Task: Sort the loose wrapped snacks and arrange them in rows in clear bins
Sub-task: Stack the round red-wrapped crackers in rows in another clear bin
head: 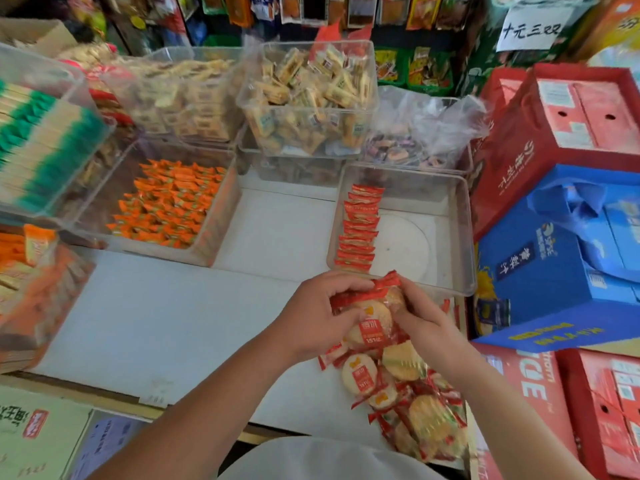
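Both hands hold a small stack of red-wrapped round rice crackers [370, 317] just in front of a clear bin [460, 237]. My left hand [315, 317] grips the stack from the left, my right hand [426, 320] from the right. Inside that bin a single row of the same red-wrapped crackers [358, 228] stands on edge along its left wall; the rest of its floor is bare. A loose pile of the same crackers [412, 407] lies on the white table [166, 327] below my hands.
A clear bin of orange-wrapped snacks [169, 206] sits at centre left. Stacked bins of biscuits [308, 98] and a bin with a plastic bag [415, 133] stand behind. Red and blue gift boxes [561, 237] crowd the right edge. Tilted bins [41, 150] line the left.
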The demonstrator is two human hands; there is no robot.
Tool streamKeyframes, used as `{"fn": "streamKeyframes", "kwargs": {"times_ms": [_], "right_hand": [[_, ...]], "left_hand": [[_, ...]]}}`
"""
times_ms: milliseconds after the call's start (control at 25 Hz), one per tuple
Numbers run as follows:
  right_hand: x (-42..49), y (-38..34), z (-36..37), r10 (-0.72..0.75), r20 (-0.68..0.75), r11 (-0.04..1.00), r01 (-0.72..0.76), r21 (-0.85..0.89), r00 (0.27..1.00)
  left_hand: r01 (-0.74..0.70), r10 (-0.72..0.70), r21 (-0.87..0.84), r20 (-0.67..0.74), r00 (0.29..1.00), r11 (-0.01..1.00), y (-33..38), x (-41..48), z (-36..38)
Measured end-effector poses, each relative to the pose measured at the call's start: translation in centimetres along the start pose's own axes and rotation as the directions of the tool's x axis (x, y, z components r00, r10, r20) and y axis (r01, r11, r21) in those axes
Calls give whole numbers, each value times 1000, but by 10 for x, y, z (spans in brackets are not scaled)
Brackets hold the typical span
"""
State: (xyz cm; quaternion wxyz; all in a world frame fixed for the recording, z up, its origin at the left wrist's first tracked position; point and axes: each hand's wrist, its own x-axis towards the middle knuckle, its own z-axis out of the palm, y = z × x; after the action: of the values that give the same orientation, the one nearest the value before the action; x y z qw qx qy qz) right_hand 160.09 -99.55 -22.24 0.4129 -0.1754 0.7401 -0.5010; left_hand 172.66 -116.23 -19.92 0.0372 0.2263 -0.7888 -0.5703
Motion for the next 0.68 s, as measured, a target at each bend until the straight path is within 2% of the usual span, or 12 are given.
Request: {"fn": "streamKeyframes", "kwargs": {"times_ms": [80,200,320,400,480,520,600,680], "right_hand": [[4,-10,5,19,9,997,-20,79,1000],[13,-26,7,-12,37,998,9,70,999],[44,-30,-7,-43,-49,997,46,57,998],[69,-33,-21,-26,-110,997,34,74,994],[93,-40,-32,-21,-98,996,29,85,995],[104,-43,-36,-33,-70,996,38,77,997],[130,-50,-45,-10,-33,997,12,70,999],[159,-52,-60,-18,-59,1000,19,15,998]], "left_hand": [[29,-33,-51,-80,996,998,-2,15,3],[-13,7,-37,-159,987,999,4,42,10],[-16,17,7,-296,955,1000,5,74,15],[73,-80,-40,-218,973,997,4,94,17],[131,-135,-174,-10,991,976,4,115,23],[149,-142,-208,45,989,967,6,126,24],[142,-134,-219,51,990,965,4,152,22],[122,-117,-208,35,992,971,-7,182,14]]}}
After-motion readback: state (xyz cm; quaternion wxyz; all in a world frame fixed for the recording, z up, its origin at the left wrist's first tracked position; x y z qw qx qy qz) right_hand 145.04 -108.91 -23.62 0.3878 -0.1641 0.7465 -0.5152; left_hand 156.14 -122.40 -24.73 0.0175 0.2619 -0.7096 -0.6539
